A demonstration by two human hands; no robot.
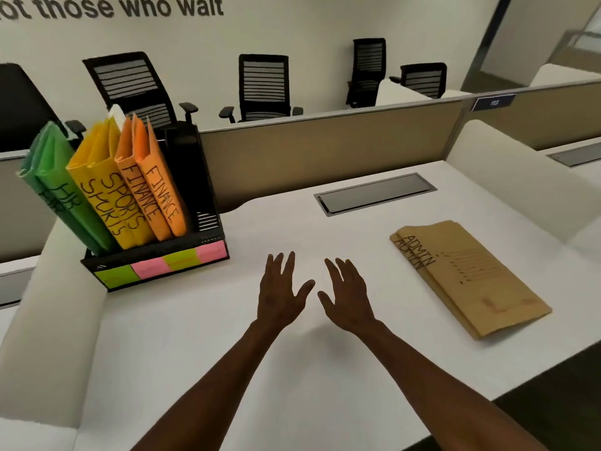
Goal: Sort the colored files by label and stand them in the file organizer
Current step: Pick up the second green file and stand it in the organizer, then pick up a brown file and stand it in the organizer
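Head view puts your file organizer [156, 262] out at about ten o'clock on the white desk [227, 353], a black mesh rack whose front edge carries a row of green and pink sticky notes [169, 263], probably slot labels, though their writing is too small to read. The grouping inside already follows the labels: the two green HR files [61, 196] lean at the left end, the two yellow SPORTS files [104, 196] next, then the two orange FINANCE files [153, 190], all tilted leftward against each other with their spines turned toward you so the lettering reads. One compartment at the right end of the rack stands empty beside the orange pair, and I judge it is being kept for what remains. That remainder is the two brown ADMIN files [468, 281], lying flat and stacked at about two o'clock, well apart from the rack, the upper one shifted slightly so both labels show. Your left hand [279, 294] and right hand [348, 297] sit side by side at twelve o'clock, backs up, arms stretched forward, thumbs angled toward each other. Fingers of both are spread wide and hold nothing; whether the palms touch the desk or hover over it I cannot tell. Your right hand lies nearer the brown stack.
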